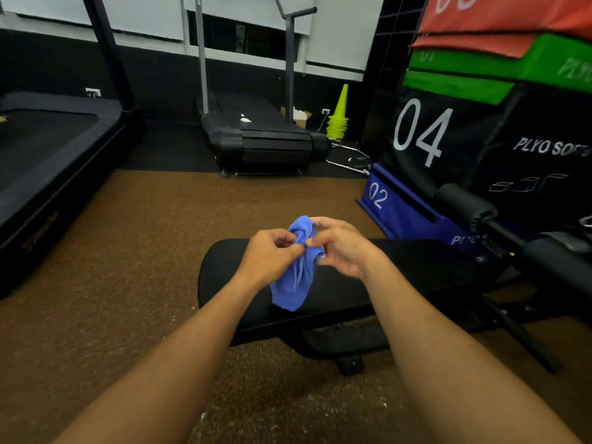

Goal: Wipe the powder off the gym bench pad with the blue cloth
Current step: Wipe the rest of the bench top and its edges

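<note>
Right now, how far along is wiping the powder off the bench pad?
The visible black bench pad shows no powder; white specks lie on the brown floor near it. In hand: the left hand and right hand both pinch the bunched blue cloth above the pad. Possibly left: the hidden patch.

On the brown floor [128,251] a black treadmill [259,136] stands far in the middle, and the edge of a second treadmill [48,155] is at the left. A stack of yellow-green cones [339,116] stands to the right of the far treadmill. At the right, soft plyo boxes are piled: a black box marked 04 [448,139], a green box [512,62] and a red box [499,17] above it, and a low blue box marked 02 [394,206] in front.
</note>
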### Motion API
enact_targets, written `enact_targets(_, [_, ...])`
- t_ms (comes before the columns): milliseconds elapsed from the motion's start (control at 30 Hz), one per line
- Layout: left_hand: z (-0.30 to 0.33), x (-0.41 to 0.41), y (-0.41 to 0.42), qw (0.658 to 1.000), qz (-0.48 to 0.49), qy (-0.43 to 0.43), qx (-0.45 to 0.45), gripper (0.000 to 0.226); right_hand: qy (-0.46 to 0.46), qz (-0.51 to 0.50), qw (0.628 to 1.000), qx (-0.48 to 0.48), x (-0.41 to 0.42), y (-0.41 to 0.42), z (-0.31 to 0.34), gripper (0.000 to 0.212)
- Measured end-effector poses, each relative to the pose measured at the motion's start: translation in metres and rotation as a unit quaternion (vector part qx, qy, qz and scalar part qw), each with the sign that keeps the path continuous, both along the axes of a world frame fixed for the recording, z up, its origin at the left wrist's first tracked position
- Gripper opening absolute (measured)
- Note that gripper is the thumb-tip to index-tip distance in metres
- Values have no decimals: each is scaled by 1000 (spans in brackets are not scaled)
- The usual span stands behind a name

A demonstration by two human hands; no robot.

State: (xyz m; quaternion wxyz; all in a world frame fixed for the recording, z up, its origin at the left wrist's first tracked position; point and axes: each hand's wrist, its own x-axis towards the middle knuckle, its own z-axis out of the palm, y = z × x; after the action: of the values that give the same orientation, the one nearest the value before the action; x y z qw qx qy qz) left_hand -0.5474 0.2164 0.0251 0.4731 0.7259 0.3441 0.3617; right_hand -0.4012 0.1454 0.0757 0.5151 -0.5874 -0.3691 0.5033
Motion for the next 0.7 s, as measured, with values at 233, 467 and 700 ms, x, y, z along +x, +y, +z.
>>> enact_targets(233, [0, 31, -35, 999, -6, 33, -21, 20, -13, -46, 998, -38, 19, -38, -5, 64])
enact_targets(467, [0, 51, -52, 986, -25, -19, -164, 15, -66, -100, 990, -74, 43, -79, -2, 64])
enact_targets(700, [-14, 79, -78, 937, -153, -62, -308, 32, -134, -159, 974, -87, 59, -117, -4, 50])
